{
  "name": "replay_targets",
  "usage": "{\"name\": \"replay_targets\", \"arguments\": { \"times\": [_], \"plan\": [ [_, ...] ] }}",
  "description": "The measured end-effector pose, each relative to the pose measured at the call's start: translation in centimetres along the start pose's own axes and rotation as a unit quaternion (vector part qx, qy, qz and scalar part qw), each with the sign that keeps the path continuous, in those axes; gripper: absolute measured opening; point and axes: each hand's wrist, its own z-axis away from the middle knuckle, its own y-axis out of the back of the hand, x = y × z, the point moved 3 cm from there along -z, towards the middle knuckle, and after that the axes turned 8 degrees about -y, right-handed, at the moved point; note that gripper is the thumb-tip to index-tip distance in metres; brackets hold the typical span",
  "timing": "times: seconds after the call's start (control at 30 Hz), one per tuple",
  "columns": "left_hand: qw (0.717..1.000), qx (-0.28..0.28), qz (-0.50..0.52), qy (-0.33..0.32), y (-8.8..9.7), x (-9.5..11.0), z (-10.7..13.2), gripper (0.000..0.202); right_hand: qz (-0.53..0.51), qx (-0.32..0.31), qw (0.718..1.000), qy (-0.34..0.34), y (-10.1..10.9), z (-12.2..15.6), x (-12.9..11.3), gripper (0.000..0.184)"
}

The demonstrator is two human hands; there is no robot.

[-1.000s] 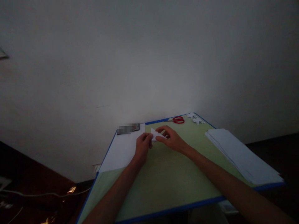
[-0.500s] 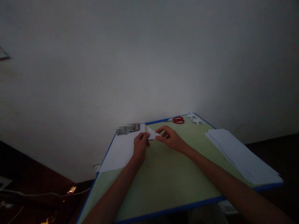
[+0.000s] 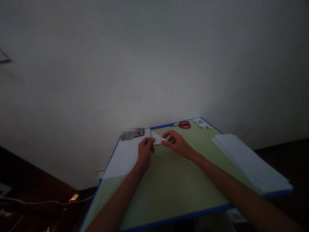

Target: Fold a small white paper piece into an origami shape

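Observation:
A small folded piece of white paper (image 3: 157, 139), roughly triangular with a point at the top, is held between both hands above the table. My left hand (image 3: 145, 149) pinches its left side, with the thumb on top. On the right, my right hand (image 3: 177, 143) grips the paper's right corner between thumb and fingers, the other fingers curled. The fingertips hide parts of the paper's edges. Beneath my left hand and forearm lies a flat white sheet (image 3: 120, 159).
The green tabletop (image 3: 173, 187) has blue edging and meets a pale wall. Red-handled scissors (image 3: 184, 124) lie at the back, beside small folded paper pieces (image 3: 202, 123). A stack of white paper (image 3: 251, 161) is at the right edge. A phone-like device (image 3: 138, 132), partly pixelated, lies back left.
Almost nothing differs. Both hands keep hold of the folded paper, which has tilted very slightly; its right corner shows a little differently at my right fingertips.

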Motion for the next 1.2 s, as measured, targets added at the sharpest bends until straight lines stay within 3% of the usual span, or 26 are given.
{"name": "replay_targets", "arguments": {
  "times": [0.43, 0.93, 1.2],
  "plan": [
    [1.0, -0.006, 0.003, 0.004, -0.11, -0.06, 0.09, 0.028, 0.004, -0.003, 1.0, -0.007, -0.06, 0.03, 0.08, 0.031],
    [0.998, -0.056, -0.015, -0.001, -0.85, 0.39, 0.76, 0.026, 0.008, -0.015, 1.0, 0.0, -0.24, -0.04, 0.19, 0.031],
    [1.0, -0.019, -0.012, -0.008, -0.15, 0.27, 0.11, 0.027, 0.01, -0.007, 1.0, 0.012, -0.13, 0.01, 0.15, 0.029]
  ]
}}
